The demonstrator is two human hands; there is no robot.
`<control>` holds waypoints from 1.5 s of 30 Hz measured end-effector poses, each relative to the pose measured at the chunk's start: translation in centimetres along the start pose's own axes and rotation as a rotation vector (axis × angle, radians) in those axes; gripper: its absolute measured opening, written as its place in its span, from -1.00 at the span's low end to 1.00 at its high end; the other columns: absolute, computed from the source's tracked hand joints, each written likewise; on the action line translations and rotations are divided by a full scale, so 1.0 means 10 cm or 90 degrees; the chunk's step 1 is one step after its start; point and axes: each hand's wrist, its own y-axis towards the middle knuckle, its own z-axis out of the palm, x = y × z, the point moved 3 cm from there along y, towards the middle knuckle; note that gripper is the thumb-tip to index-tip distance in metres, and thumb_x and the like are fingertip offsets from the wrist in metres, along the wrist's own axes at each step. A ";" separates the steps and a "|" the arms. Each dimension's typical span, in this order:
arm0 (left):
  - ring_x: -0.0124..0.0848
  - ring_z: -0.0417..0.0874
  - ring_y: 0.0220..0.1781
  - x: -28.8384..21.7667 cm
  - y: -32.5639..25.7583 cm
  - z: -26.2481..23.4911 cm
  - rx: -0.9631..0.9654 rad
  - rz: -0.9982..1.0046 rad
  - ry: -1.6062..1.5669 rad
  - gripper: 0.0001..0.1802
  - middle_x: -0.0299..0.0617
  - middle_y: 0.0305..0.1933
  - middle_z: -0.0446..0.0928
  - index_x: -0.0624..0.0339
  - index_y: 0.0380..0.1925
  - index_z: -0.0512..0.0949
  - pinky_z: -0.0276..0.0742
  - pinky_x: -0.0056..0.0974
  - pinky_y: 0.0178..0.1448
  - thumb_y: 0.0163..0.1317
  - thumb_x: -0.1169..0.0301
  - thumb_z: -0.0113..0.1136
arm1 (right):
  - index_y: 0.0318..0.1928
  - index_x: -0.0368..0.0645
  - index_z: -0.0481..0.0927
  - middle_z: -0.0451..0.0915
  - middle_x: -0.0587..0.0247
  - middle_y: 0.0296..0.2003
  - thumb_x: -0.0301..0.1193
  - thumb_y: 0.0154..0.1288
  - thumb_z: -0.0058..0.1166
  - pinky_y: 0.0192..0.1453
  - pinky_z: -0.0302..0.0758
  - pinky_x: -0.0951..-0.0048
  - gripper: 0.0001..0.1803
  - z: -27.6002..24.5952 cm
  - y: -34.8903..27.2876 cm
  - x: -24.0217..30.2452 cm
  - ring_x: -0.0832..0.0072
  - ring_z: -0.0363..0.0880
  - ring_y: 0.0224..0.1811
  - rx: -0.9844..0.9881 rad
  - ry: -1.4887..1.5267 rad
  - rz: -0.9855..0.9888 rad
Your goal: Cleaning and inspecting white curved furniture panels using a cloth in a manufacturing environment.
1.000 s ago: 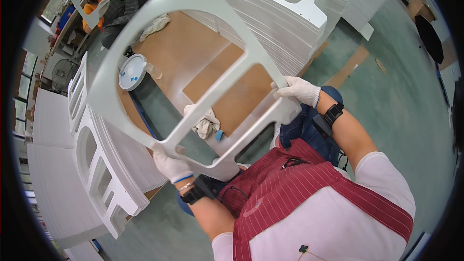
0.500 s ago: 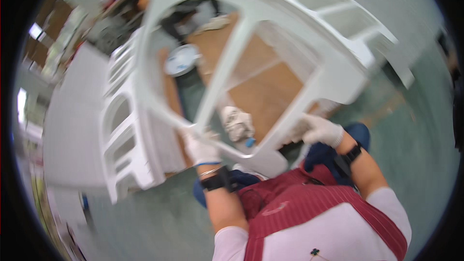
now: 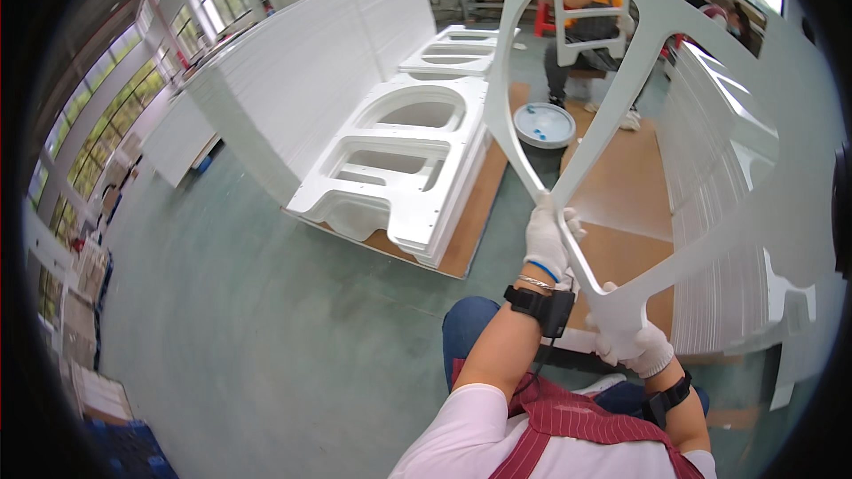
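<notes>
A large white panel (image 3: 607, 113) with big curved cut-outs stands tilted up in front of me. My left hand (image 3: 548, 241), in a white knit glove, is closed round its narrow left edge, just below where the slanting strut meets it. Lower down, my right hand (image 3: 641, 348), also gloved, grips the panel's bottom corner, which hides part of the fingers. Through the openings show brown cardboard (image 3: 621, 253) on the floor and a stack of similar white panels (image 3: 710, 293) to the right.
Another stack of white moulded panels (image 3: 417, 144) lies at left on a board, beside a tall white stack (image 3: 302, 62). A round white tub (image 3: 544, 127) with blue bits stands ahead. Beyond it, a seated person (image 3: 555, 71) holds a smaller white frame (image 3: 593, 28).
My view has swung left and up, showing more of the room. The panel stands more upright, and my right hand has shifted to its bottom corner. My left hand keeps its hold.
</notes>
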 end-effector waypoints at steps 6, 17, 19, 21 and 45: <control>-0.31 0.47 0.30 -0.27 -0.50 0.18 0.284 0.408 0.334 -0.29 -0.07 0.28 0.43 0.33 0.44 0.20 0.44 -0.21 0.35 0.54 0.02 0.03 | 0.45 -0.02 0.29 0.54 0.15 -0.09 -0.44 -0.11 0.26 -0.55 0.38 0.54 -0.03 0.28 0.56 0.38 0.48 0.52 -0.48 -0.180 -0.160 -0.100; -0.22 0.72 0.03 -1.06 -0.54 -0.04 0.154 0.294 0.117 -0.75 0.04 0.02 0.66 0.29 0.07 0.45 0.69 -0.18 0.16 0.42 0.59 0.10 | 0.51 -0.16 0.22 0.40 -0.27 0.19 0.04 -0.11 0.46 0.30 0.51 0.09 0.19 1.33 1.32 0.49 -0.11 0.53 0.23 -0.448 -1.010 -0.169; -0.18 0.72 0.03 -1.27 -0.48 -0.20 0.124 0.266 0.058 -0.78 0.07 0.01 0.66 0.30 0.05 0.47 0.70 -0.13 0.16 0.43 0.58 0.06 | 0.52 -0.17 0.19 0.40 -0.28 0.19 0.07 -0.09 0.47 0.30 0.52 0.09 0.21 1.50 1.44 0.46 -0.13 0.53 0.23 -0.399 -1.016 -0.147; -0.15 0.71 0.08 -1.51 -0.38 -0.33 0.144 0.237 0.094 -0.73 0.07 0.05 0.64 0.33 0.09 0.46 0.71 -0.07 0.17 0.43 0.51 0.09 | 0.54 -0.17 0.12 0.38 -0.31 0.20 0.10 -0.07 0.48 0.30 0.52 0.10 0.25 1.58 1.56 0.41 -0.16 0.52 0.22 -0.342 -1.053 -0.175; -0.29 0.63 0.07 -3.14 -0.16 -1.75 -0.172 0.132 0.703 -0.62 -0.07 0.04 0.61 0.39 0.14 0.52 0.58 -0.23 0.22 0.51 0.30 0.07 | 0.11 -0.20 0.62 0.65 0.30 -0.32 -0.22 0.34 0.28 -0.40 0.53 0.50 -0.57 -1.55 -0.10 -0.35 0.59 0.58 -0.43 -0.639 -0.118 -0.031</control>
